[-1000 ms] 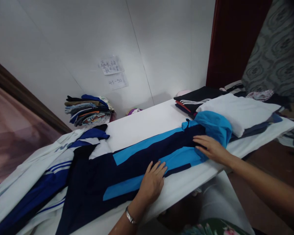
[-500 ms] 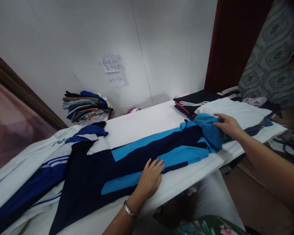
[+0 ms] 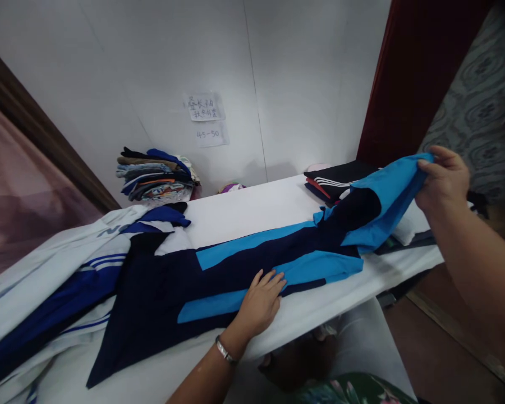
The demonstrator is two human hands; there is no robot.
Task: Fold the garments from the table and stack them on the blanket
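Note:
A navy and bright-blue jacket (image 3: 151, 303) lies lengthwise on the white table (image 3: 244, 216), its dark end to the left and its bright-blue part at the right. Near the front edge, my left hand (image 3: 263, 300) rests flat on the jacket, fingers spread over a blue panel. Up at the right, my right hand (image 3: 446, 174) pinches the end of a bright-blue section between thumb and fingers. That section is raised off the table and stretches down to the jacket's body. A silver bracelet (image 3: 226, 350) sits on my left wrist.
Folded clothes (image 3: 157, 177) are stacked at the back left against the wall. Blue and white garments (image 3: 67, 280) are heaped on the left. Further right lies a folded black garment with white stripes (image 3: 334, 174), and white cloth (image 3: 408, 227) is partly behind the raised section.
My right hand has moved up and to the right, lifting the bright-blue section that lay on the table and pulling it out long. My left hand stays on the jacket.

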